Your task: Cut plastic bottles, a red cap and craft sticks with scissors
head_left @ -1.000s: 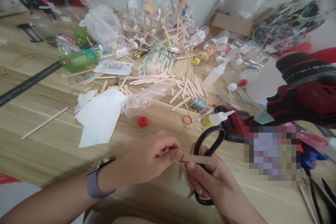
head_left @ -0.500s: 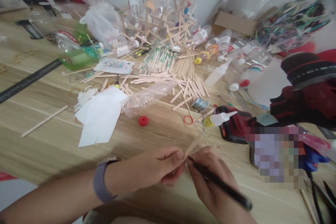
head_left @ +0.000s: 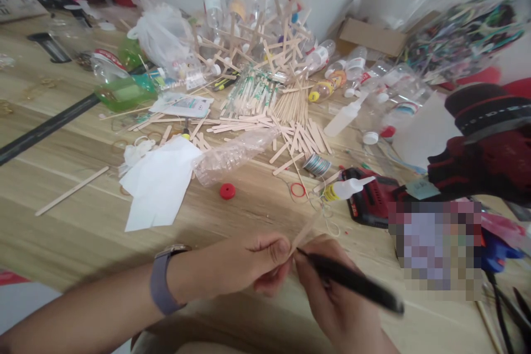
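My left hand [head_left: 259, 260] pinches the near end of a flat wooden craft stick [head_left: 307, 230], which slants up and away to the right. In my right hand [head_left: 338, 287] is a black pen [head_left: 359, 282], its dark tip at the stick close to my left thumb. Whether the tip touches the wood I cannot tell. Beyond my hands lie a red bottle cap [head_left: 227, 191], a clear plastic bottle [head_left: 236, 156] on its side and a small glue bottle [head_left: 346, 188] with a yellow label.
White paper [head_left: 160, 185] and a lone craft stick [head_left: 72, 191] lie to the left. Loose sticks [head_left: 305, 138], a thread spool [head_left: 317, 165] and many bottles crowd the back. At the right stands a red and black power drill [head_left: 485, 149].
My right hand and the pen have shifted slightly, with the pen's rear end swinging a little to the right and up. My left hand keeps its hold on the stick.
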### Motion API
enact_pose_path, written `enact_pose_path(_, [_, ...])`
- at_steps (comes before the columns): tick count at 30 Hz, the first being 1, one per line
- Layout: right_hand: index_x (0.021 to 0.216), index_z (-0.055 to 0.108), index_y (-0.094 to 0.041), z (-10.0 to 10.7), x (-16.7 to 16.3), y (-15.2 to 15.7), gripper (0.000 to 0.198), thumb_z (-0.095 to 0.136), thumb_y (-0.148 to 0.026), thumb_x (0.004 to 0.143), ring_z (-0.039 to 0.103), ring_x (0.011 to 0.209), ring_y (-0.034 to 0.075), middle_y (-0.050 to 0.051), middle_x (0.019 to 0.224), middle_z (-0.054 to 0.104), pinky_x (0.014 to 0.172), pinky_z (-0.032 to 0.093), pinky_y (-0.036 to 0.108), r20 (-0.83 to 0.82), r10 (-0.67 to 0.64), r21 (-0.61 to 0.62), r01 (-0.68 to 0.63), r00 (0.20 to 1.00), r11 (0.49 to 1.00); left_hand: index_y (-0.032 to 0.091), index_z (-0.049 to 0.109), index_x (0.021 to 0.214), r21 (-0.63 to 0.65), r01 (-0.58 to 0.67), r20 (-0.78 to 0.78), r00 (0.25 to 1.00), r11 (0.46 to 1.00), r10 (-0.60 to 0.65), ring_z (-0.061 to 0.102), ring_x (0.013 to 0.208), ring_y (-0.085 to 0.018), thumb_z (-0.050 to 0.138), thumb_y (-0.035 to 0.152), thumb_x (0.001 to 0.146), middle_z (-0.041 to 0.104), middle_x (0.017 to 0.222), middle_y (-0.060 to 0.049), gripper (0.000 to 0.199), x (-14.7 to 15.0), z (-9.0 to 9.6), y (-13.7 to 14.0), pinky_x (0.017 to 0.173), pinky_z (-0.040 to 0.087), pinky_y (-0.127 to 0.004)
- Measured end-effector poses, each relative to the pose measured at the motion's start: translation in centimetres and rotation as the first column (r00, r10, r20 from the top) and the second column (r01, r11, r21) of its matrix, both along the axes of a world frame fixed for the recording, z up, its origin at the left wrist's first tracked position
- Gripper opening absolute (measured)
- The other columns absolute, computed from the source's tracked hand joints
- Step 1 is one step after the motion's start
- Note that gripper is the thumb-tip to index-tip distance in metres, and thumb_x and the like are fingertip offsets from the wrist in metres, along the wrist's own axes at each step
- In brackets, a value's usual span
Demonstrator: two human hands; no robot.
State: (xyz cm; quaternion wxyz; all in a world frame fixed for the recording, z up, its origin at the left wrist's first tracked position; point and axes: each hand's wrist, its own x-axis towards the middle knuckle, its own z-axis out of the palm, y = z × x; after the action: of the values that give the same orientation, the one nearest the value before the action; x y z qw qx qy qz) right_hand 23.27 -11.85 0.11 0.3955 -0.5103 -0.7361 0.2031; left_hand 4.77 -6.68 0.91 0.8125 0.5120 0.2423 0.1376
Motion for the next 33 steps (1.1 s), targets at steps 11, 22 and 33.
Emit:
enact_pose_path(11, [0.079,0.049,-0.021,0.7,-0.7,-0.3,0.030,0.050,-0.043,0.100,0.037,0.044,0.008,-0.007,0.055,0.043,0.040,0.030,0.021,-0.355,-0.048,-0.507,-0.150,0.934,0.849,0.020,0.044,0.072,0.282,0.065,-0.123,0.992,0.957,-0.031,0.036,0.057,-0.011,0.027,0.069,0.096,0.042,0.063,0.005,0.057,-0.6,-0.1,1.0,0.056,0.031,-0.026])
enact_pose_path(22, [0.095,0.055,-0.023,-0.5,0.6,0.6,0.021,0.047,-0.005,0.090,0.053,0.052,0.012,-0.004,0.066,0.062,0.059,0.041,0.029,0.270,0.038,0.280,-0.116,0.962,0.953,0.021,0.043,0.065,-0.070,-0.019,-0.015,1.000,0.997,0.018,0.029,0.048,-0.008,0.038,0.057,0.099,0.038,0.052,0.007,0.050,0.1,0.0,0.2,0.050,0.022,-0.026])
enact_pose_path(33, [0.091,0.052,-0.023,0.0,0.3,0.3,0.017,0.046,-0.007,0.092,0.056,0.052,0.012,-0.004,0.065,0.062,0.056,0.042,0.026,0.231,0.035,0.242,-0.093,0.972,0.966,0.021,0.044,0.068,0.141,-0.002,-0.056,0.998,0.990,0.010,0.036,0.055,-0.010,0.035,0.056,0.100,0.042,0.060,0.005,0.048,-0.2,0.3,0.4,0.053,0.029,-0.024])
